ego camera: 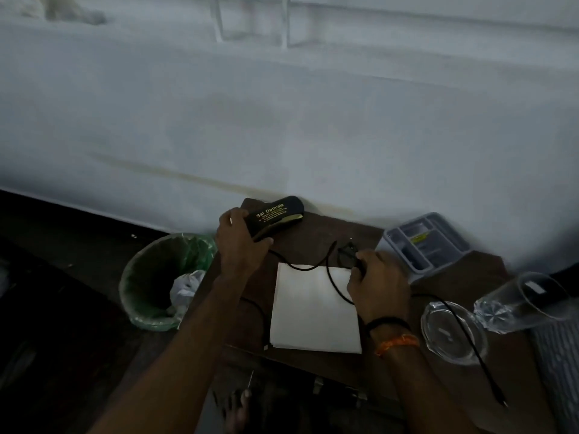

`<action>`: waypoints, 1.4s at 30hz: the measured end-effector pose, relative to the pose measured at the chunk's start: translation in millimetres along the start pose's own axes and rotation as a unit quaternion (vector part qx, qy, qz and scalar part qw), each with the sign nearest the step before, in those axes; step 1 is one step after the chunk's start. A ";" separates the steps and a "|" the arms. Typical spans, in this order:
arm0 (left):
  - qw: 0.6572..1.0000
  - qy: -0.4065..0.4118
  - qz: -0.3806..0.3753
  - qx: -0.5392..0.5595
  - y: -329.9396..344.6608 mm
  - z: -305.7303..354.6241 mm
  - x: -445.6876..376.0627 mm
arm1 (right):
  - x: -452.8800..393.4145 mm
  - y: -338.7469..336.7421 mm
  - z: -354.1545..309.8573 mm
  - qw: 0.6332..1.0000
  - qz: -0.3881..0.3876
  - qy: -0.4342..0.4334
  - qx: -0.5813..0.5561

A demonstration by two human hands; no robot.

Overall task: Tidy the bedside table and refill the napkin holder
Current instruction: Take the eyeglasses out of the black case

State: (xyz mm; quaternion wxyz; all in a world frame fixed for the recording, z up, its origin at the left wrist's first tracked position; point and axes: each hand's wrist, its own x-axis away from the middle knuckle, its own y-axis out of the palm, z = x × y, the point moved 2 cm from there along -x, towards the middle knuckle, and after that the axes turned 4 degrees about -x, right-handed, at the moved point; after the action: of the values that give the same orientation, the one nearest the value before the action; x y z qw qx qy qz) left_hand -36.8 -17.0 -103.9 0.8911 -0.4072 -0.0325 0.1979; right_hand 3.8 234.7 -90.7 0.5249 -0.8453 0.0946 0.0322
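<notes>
A black spectacle case (277, 216) with gold lettering lies at the back left of the brown bedside table (319, 233), and my left hand (239, 242) grips its near end. My right hand (376, 285) is closed on a pair of dark glasses (347, 253) just behind a white stack of napkins (315, 308) in the table's middle. A black cable (332, 277) loops across the napkins and trails off to the right. A grey compartment tray (426, 242) sits at the back right.
A green-lined waste bin (163, 277) with crumpled white paper stands on the floor left of the table. A glass ashtray (452, 332) and a tipped clear glass (523, 303) lie at the right. A white wall rises behind.
</notes>
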 end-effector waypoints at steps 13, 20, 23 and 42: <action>0.998 0.054 -0.039 0.021 2.6 -35.3 -30.5 | -5.9 11.8 -9.9 0.997 -0.009 0.070 0.035; 0.990 0.029 0.028 0.139 -12.6 -22.4 -27.0 | -9.6 1.9 -19.2 0.993 0.114 0.021 -0.002; 0.985 0.023 0.046 0.164 -15.2 -20.3 -26.0 | -13.9 -8.1 -19.2 0.980 0.187 0.014 -0.072; 0.902 0.038 -0.069 0.425 -33.6 22.9 -2.0 | -26.9 -37.9 -44.8 0.752 -0.092 0.022 -0.652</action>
State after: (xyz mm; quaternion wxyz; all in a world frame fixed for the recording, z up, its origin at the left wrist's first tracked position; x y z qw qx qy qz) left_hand -32.7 -21.3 -63.5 0.9915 0.0061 0.0607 0.1149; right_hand -17.2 214.4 -33.1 -0.1558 -0.9875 -0.0157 0.0192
